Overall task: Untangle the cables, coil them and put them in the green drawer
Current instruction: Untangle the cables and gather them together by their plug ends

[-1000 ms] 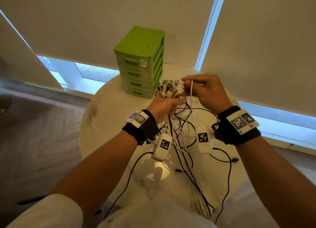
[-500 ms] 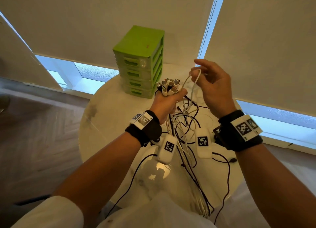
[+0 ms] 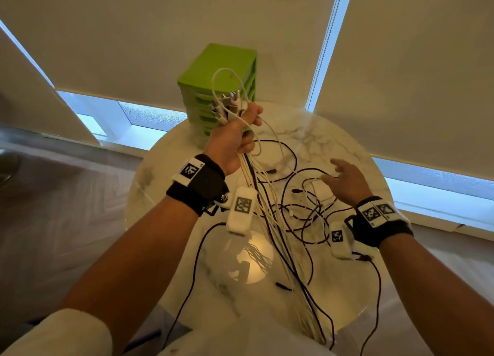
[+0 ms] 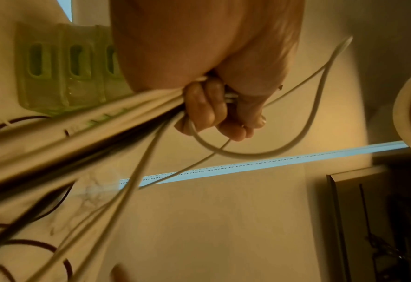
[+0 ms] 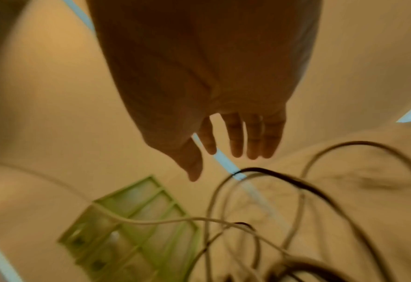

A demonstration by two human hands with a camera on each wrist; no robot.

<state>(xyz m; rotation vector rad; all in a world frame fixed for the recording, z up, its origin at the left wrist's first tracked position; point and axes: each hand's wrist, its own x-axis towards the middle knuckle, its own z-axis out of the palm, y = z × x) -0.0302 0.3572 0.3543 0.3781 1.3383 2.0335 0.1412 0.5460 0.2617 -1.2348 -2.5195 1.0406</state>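
My left hand [image 3: 235, 133] is raised in front of the green drawer unit [image 3: 222, 64] and grips a bundle of white and black cables [image 3: 256, 184] just below their plugs [image 3: 230, 101]. A white loop [image 3: 222, 75] arches above the fist. The cables trail down over the round marble table [image 3: 347, 147] and off its near edge. In the left wrist view the fingers [image 4: 206, 112] curl round the cables [image 4: 103, 122]. My right hand [image 3: 344, 182] hovers low over the loose tangle [image 3: 307, 203] on the table, fingers [image 5: 235, 137] spread and holding nothing.
The drawer unit [image 5: 136, 229] stands at the table's far edge, against window blinds [image 3: 414, 61]. Loose black cable loops [image 3: 283, 155] lie across the table's middle and right. The floor [image 3: 53, 222] lies to the left of the table.
My right hand let go of the white cable loop and dropped to the table's right side. My left hand rose higher with the bundle, the loop now standing above it.
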